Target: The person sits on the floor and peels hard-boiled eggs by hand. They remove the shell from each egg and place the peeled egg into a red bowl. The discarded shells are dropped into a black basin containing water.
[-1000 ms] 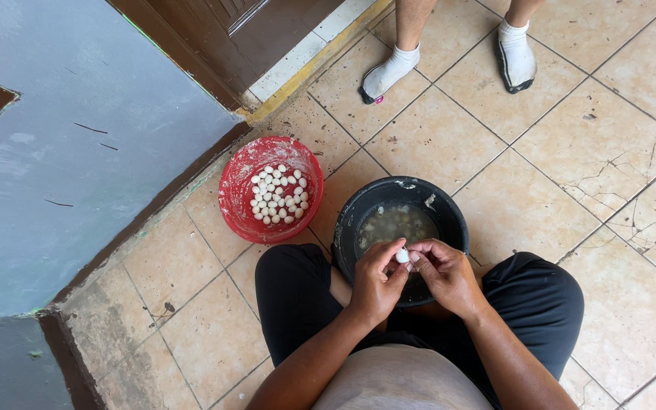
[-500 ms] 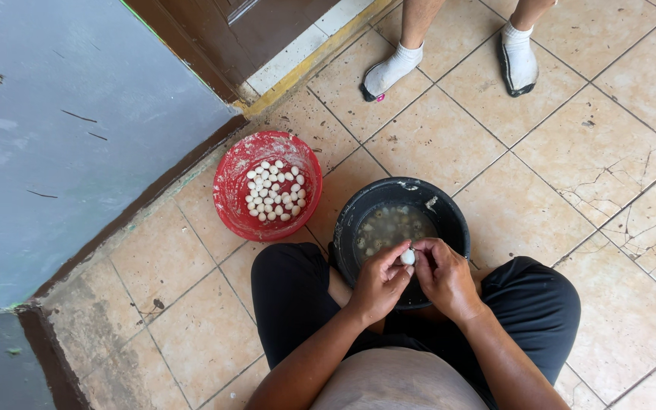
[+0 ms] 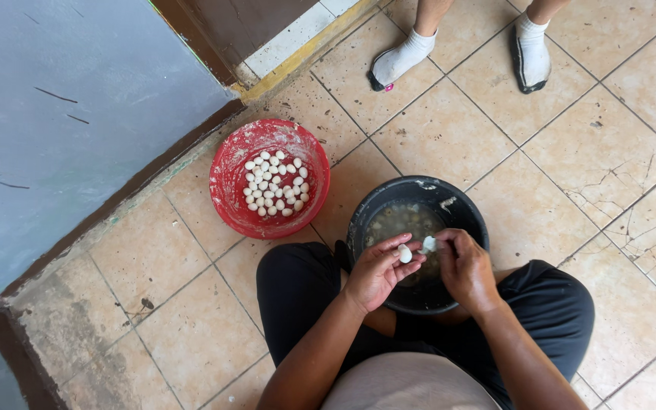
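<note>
peeling a small white egg over the black bucket

left hand [image 3: 377, 273] pinches the egg [image 3: 405, 253] in closed fingertips; right hand [image 3: 465, 267] nips what looks like shell [image 3: 429, 244] beside it. a wet slip could drop the egg into the bucket [image 3: 465, 206] just below, not the red basket [image 3: 231, 182] further left.

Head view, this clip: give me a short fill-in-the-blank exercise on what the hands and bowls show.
1. The left hand holds a small white peeled egg over the round ____ plastic bowl.
2. The pile of white peeled eggs lies in the round ____ plastic bowl.
3. The right hand pinches a white bit of ____.
4. Another person's feet wear white ____.

Missing words: black; red; shell; socks
</note>
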